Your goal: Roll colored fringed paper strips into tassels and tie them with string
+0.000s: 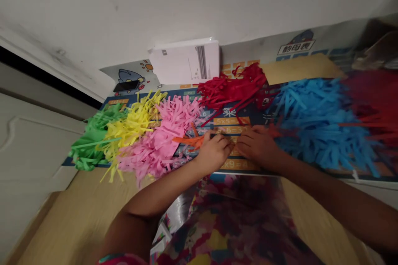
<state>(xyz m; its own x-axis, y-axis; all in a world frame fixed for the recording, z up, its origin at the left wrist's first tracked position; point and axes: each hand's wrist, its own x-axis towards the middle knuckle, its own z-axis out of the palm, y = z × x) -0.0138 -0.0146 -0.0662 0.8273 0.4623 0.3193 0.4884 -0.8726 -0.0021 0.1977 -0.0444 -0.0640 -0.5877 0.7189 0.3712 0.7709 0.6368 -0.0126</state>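
My left hand (216, 151) and right hand (258, 147), side by side over orange paper strips (195, 142).
The strips poke out beside my left hand on the printed mat (242, 164), between pink fringe (180, 112) and blue fringe (323, 124) (whether either hand is gripping them, I can't tell).

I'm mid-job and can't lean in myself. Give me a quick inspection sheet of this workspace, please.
Surface: printed mat with sums, partly covered by fringe.
Job's things: orange strips, reaching to the left hand.
Other fringe: green, yellow, pink, red and blue bunches; another red bunch at the right edge, blurred.
Clutter: dark phone, white packet, yellow sheet, all toward the back.
Hands: left, palm down, grip unclear; right hand palm down beside it, grip unclear.
Cables: nothing seen.
Surroundings: pale wall behind, floor below.
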